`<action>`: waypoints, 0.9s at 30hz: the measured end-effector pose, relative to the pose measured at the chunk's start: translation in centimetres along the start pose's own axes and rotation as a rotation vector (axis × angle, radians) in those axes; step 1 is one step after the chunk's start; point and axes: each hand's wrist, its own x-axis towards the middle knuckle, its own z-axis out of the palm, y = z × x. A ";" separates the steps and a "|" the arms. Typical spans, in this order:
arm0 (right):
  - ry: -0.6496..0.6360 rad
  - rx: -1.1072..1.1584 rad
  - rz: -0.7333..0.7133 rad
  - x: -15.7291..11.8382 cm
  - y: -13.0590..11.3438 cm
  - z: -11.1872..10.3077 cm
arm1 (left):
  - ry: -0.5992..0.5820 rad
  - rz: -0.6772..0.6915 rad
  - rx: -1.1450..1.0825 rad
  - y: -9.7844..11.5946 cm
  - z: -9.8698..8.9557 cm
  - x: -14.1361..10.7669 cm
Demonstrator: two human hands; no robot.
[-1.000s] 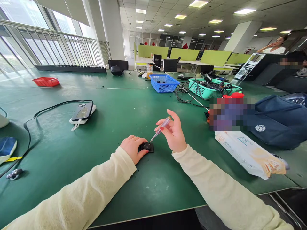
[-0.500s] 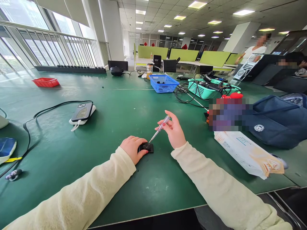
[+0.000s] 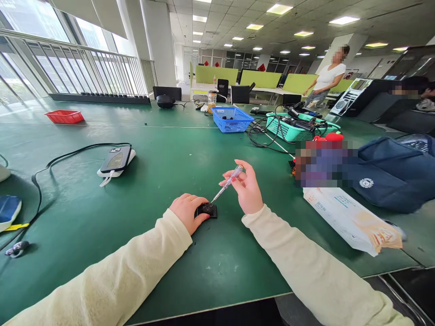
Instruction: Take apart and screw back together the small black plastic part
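A small flat black part [image 3: 212, 211] with screw-like spots lies on the green table [image 3: 163, 154] in front of me. My left hand [image 3: 186, 212] is closed on its left side, fingers along the far edge and thumb along the near one, hiding that end. In my right hand [image 3: 248, 188] a screwdriver [image 3: 227, 184] with a clear handle is pinched, slanting down to the left. Its tip meets the far right part of the black piece; whether it sits in a screw is too small to tell.
To the left lie a phone [image 3: 117, 157] on a white block, a black cable [image 3: 41, 181] and a red tray [image 3: 64, 117]. Farther back stand a blue basket [image 3: 233, 121] and a teal basket [image 3: 292, 129] with cables. At right are a white-orange packet [image 3: 350, 219] and a navy bag [image 3: 394, 174].
Both hands, the black part and the screwdriver stay nearly in place; the right hand has shifted very slightly. In the background a walking person has moved left.
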 end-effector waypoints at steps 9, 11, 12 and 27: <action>-0.019 -0.062 -0.060 -0.2 -0.3 0.4 | 0.045 0.021 0.021 -0.5 0.7 0.0; -0.034 -0.093 -0.076 -0.3 -0.3 0.6 | 0.048 0.028 0.022 -0.5 0.7 0.0; -0.042 -0.101 -0.081 -0.3 -0.2 0.6 | 0.048 0.032 0.024 -0.5 0.7 0.0; -0.045 -0.122 -0.031 -0.3 -0.3 0.5 | 0.037 0.030 0.021 -0.4 0.5 -0.1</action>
